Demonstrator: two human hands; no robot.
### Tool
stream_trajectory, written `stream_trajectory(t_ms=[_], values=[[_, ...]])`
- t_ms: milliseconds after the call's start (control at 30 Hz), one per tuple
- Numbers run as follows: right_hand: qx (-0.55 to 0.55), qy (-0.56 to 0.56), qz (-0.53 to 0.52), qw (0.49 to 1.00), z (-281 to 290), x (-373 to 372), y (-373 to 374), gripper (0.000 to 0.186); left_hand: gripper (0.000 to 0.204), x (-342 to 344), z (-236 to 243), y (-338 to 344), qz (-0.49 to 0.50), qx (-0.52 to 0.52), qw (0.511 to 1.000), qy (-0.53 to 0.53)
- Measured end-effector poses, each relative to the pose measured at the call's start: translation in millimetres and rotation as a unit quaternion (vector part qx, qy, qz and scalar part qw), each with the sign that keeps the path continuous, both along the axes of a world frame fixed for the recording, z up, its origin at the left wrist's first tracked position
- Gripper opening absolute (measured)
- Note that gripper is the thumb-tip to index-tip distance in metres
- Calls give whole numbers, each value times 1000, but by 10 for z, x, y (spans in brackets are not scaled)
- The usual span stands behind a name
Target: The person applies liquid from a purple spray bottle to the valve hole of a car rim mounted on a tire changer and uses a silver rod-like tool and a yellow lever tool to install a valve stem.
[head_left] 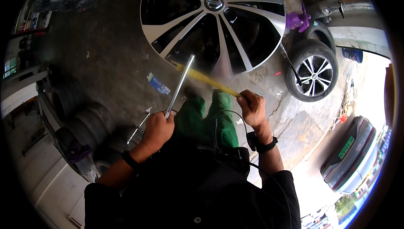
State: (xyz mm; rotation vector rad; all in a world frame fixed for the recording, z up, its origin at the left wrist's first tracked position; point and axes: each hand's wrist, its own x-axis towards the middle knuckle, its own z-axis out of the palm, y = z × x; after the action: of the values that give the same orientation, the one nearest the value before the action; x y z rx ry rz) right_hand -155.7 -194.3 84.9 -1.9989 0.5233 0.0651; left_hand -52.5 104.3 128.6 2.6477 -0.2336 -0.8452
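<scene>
A black and silver alloy wheel rim (214, 20) with no tire on it fills the top middle, its centre cap toward the top edge. My left hand (158, 130) is closed around a silver metal rod (181, 85), which points up toward the rim's lower edge. In my right hand (252, 109) is the near end of a long yellow stick (206, 78). The stick reaches up and left, passing behind the rod close to the rim's lower edge. Motion blurs its far part, so I cannot tell whether it touches the rim.
At the right stands a wheel with its tire (312, 71), with another tire (322, 33) behind it. Several stacked tires (86, 121) line the left side by a rack. A blue and white packet (158, 83) lies on the concrete floor. Outside, a car (350, 155) is parked.
</scene>
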Motion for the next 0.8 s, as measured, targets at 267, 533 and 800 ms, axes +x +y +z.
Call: stream_trajectory(t_ms=[267, 533, 800], values=[[-2, 2, 1, 1000, -14, -13, 3, 12, 29, -22, -54, 33, -13, -7, 1000, -9], [59, 37, -35, 997, 69, -15, -12, 19, 40, -126, -387, 347, -26, -58, 998, 19], [35, 23, -58, 997, 129, 0, 24, 24, 41, -37, -212, 308, -71, -69, 993, 57]])
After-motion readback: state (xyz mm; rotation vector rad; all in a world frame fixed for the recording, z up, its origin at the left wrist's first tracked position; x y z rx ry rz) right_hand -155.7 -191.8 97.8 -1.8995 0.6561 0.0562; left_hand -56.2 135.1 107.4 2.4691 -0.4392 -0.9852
